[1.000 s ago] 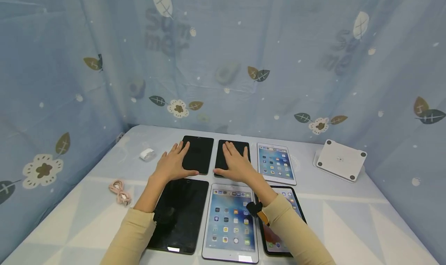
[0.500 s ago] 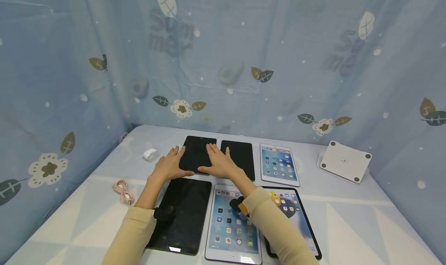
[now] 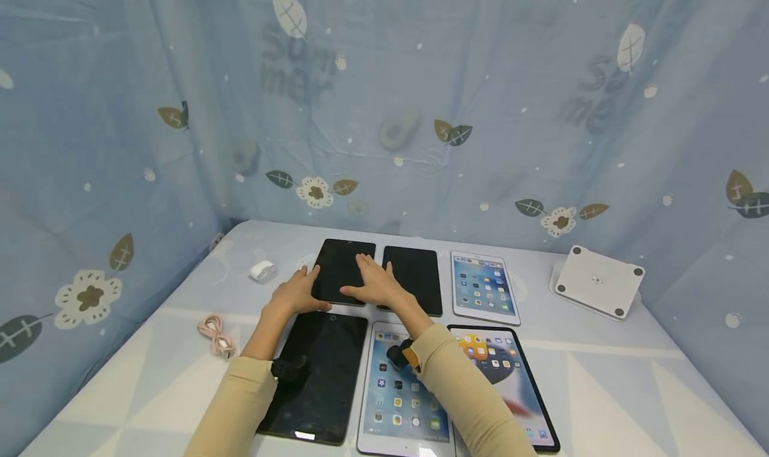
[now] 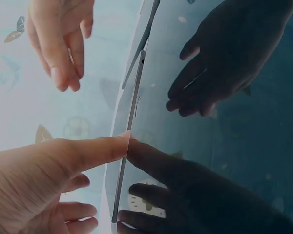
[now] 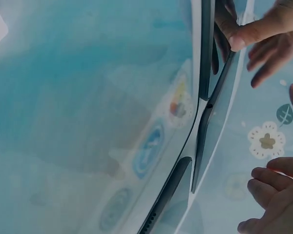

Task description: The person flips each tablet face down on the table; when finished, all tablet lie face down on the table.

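Note:
Two rows of tablets lie flat on the table. My left hand (image 3: 294,295) is at the left edge of the back-left black tablet (image 3: 339,273). In the left wrist view, the left thumb (image 4: 95,148) is extended right at a tablet's edge, mirrored in the dark screen. My right hand (image 3: 377,283) is over the same tablet's right side, fingers straight and thumb spread; its fingers (image 5: 273,187) show apart from the tablets in the right wrist view. Right of it lies a second black tablet (image 3: 414,277). The front-left black tablet (image 3: 321,383) lies under the left wrist.
A white tablet (image 3: 483,287) lies back right; in front are another white tablet (image 3: 399,410) and a black-rimmed tablet (image 3: 510,377), screens lit. A charger plug (image 3: 262,271) and pink cable (image 3: 216,337) lie left, a white stand (image 3: 599,282) far right. A curtain (image 3: 384,110) hangs behind.
My right hand has moved left, from the second black tablet in the back row to the right side of the back-left one. The left hand stays at its left side.

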A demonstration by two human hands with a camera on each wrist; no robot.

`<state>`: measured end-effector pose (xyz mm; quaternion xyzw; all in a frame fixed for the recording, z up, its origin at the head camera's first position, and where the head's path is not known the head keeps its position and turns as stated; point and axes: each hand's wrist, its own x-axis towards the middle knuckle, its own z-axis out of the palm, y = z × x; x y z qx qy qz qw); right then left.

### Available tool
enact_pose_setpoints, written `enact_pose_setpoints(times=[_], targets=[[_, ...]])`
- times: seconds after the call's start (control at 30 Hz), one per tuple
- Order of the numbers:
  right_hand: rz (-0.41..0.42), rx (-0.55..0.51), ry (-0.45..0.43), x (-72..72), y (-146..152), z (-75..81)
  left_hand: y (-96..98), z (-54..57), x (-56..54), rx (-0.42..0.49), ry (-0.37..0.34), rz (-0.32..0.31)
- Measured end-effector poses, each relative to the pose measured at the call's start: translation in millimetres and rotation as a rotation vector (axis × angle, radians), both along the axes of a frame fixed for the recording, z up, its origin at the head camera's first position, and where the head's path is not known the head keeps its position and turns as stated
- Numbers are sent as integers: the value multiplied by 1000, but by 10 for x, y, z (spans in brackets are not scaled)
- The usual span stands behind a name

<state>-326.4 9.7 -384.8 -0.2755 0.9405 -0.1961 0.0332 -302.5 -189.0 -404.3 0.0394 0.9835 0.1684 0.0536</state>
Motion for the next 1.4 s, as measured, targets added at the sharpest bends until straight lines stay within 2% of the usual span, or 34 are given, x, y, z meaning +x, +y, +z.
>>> enact_pose_setpoints(times=[0.3, 0.53, 0.67, 1.0, 1.2, 1.4], targets=[[-42, -1, -40, -29, 38, -134, 55, -35, -6, 21, -42, -22], [-157, 91, -94, -19, 24, -221, 53, -67, -19, 24, -30, -22], [-177, 83, -115, -8, 10, -255, 50, -70, -27, 22, -13, -20], [-190, -127, -122, 25, -18, -373, 76, -57, 5, 30, 11, -7], [-251, -252, -166, 51, -37, -431, 103, -62, 6, 26, 26, -23], [-241, -417, -248, 83, 31, -448, 106, -62, 35, 37, 21, -18]])
